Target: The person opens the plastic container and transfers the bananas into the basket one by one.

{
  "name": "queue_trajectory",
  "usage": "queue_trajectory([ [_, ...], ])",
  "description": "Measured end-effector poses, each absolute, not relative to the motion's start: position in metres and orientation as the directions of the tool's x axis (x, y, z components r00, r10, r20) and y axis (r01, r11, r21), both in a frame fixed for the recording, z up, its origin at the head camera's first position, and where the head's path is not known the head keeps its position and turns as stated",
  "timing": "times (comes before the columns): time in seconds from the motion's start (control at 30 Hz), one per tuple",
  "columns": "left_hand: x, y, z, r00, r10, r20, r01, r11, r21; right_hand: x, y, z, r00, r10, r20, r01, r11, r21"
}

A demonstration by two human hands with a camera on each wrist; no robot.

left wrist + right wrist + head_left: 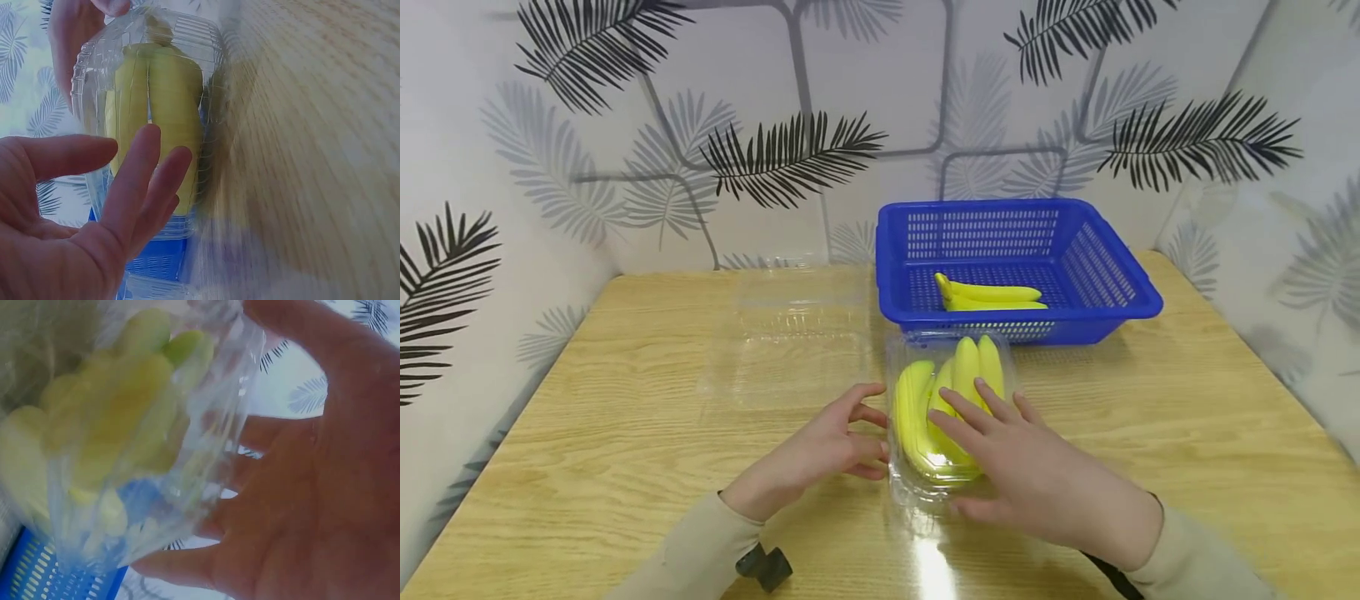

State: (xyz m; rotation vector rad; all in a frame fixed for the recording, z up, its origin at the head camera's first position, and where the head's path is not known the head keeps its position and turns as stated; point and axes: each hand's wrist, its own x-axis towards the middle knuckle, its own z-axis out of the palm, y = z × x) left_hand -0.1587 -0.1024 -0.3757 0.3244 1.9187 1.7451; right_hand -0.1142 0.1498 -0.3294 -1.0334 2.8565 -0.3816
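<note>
A person's left hand waits, fingers loosely spread, beside a clear plastic clamshell of yellow bananas, in front of a blue basket on a wooden table; the right hand lies splayed over the clamshell. Latching is hard to make out; lopsided pressure could pop it open.

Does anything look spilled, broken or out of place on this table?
No, nothing stands out. The bananas inside the clear plastic box show no obvious damage, the others lie inside the blue basket, and the basket sits upright. I see no spill.
</note>
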Motion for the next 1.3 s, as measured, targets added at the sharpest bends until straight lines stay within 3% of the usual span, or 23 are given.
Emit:
queue_trajectory([
  [0.17, -0.158, -0.101, -0.378, -0.832, 0.507, -0.227, -0.191, 0.123, 0.974, -0.107, 0.139, -0.335, -0.765, -0.643, 0.034, -0.636, 0.748, -0.19],
  [0.5, -0.158, -0.101, -0.381, -0.822, 0.516, -0.24, -0.202, 0.13, 0.971, -0.103, 0.132, -0.34, -0.688, -0.704, 0.177, -0.715, 0.699, -0.001],
  [0.8, -0.157, -0.102, -0.381, -0.815, 0.519, -0.259, -0.206, 0.158, 0.966, -0.103, 0.128, -0.346, -0.696, -0.675, 0.247, -0.703, 0.71, -0.04],
  [1.1, -0.159, -0.101, -0.382, -0.804, 0.539, -0.25, -0.206, 0.141, 0.968, -0.104, 0.117, -0.363, -0.659, -0.677, 0.328, -0.728, 0.683, -0.055],
  [1.2, -0.159, -0.102, -0.381, -0.803, 0.545, -0.242, -0.205, 0.129, 0.97, -0.105, 0.116, -0.365, -0.62, -0.697, 0.361, -0.753, 0.657, -0.025],
  [1.3, -0.16, -0.102, -0.381, -0.8, 0.55, -0.238, -0.204, 0.124, 0.971, -0.107, 0.115, -0.368, -0.536, -0.722, 0.437, -0.788, 0.614, 0.046],
])
